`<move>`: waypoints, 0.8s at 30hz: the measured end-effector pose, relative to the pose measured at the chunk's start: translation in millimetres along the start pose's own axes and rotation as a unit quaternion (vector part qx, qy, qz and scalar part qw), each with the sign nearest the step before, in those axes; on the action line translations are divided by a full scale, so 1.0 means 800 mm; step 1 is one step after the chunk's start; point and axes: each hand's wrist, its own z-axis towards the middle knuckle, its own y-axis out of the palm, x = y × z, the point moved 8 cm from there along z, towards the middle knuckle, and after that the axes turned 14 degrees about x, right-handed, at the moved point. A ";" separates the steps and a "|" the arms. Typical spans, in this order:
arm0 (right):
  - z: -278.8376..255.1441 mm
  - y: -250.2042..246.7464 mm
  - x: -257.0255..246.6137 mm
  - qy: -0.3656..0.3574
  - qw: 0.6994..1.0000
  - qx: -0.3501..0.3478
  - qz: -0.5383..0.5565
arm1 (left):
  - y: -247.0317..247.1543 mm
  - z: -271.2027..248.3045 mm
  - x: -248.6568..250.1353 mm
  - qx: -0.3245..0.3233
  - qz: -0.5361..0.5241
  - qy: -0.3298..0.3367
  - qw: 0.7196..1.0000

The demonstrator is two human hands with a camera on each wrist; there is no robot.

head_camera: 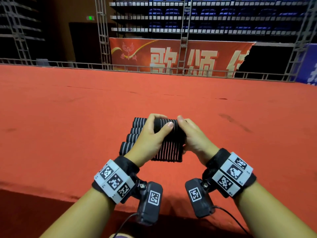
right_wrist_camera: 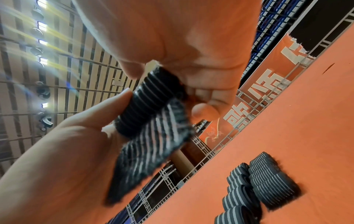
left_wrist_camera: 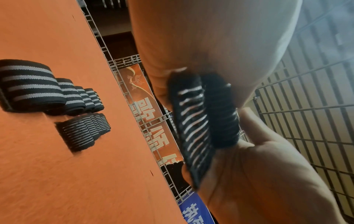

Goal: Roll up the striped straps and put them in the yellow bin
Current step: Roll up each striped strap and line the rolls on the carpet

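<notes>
Both of your hands are up off the red cloth, working one strap [head_camera: 169, 134] between them: your left hand [head_camera: 147, 140] curls over the rolled end with the thumb laid across the top, and your right hand [head_camera: 193, 136] pinches the opposite end of that roll, fingers closed around it. You hold it from both ends, it seems, so the coil stays tight and its edges stay even while the loose tail [head_camera: 169, 152] hangs down toward you, ready to be wound in. That tail is short, so the roll looks close to finished. Just beyond and below your left hand sits a row of wide-striped rolls [head_camera: 133, 134], with a stack of fine-striped straps [left_wrist_camera: 84, 130] beside it, near enough to reach without shifting your stance. The yellow bin does not show in any view, so you will need to look for it before you can drop this one in.
</notes>
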 end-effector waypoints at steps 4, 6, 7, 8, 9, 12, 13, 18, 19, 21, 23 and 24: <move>-0.010 0.000 -0.012 -0.031 0.999 0.022 0.014 | -0.009 -0.009 0.002 0.004 0.007 -0.016 1.000; -0.017 0.002 -0.020 -0.049 0.998 0.027 0.026 | -0.015 -0.011 0.003 0.015 0.001 -0.019 1.000; -0.020 0.004 -0.021 -0.046 0.998 0.027 0.022 | -0.018 -0.013 0.005 0.016 -0.008 -0.017 1.000; -0.022 0.006 -0.021 -0.039 0.999 0.027 0.011 | -0.021 -0.015 0.007 0.012 -0.019 -0.019 1.000; -0.023 0.008 -0.020 -0.033 0.999 0.025 0.001 | -0.023 -0.019 0.009 0.006 -0.032 -0.024 0.999; -0.029 0.012 -0.026 -0.050 0.998 0.030 -0.012 | -0.032 -0.027 0.010 0.001 -0.026 -0.036 0.999; -0.032 0.015 -0.027 -0.062 0.997 0.029 -0.023 | -0.036 -0.029 0.009 0.003 -0.019 -0.033 0.999; -0.044 0.033 -0.022 -0.074 0.997 0.010 -0.017 | -0.053 -0.041 0.011 -0.005 0.012 0.002 1.000; -0.043 0.034 -0.021 -0.078 0.997 0.014 -0.018 | -0.055 -0.044 0.008 -0.011 0.014 -0.006 1.000; -0.041 0.036 -0.017 -0.080 0.996 0.015 -0.020 | -0.058 -0.045 -0.005 -0.027 0.034 -0.034 0.998; -0.037 0.040 -0.010 -0.076 0.997 0.003 -0.014 | -0.063 -0.042 -0.020 -0.036 0.053 -0.062 0.996; -0.034 0.042 -0.005 -0.073 0.997 -0.003 -0.010 | -0.064 -0.040 -0.029 -0.040 0.051 -0.079 0.995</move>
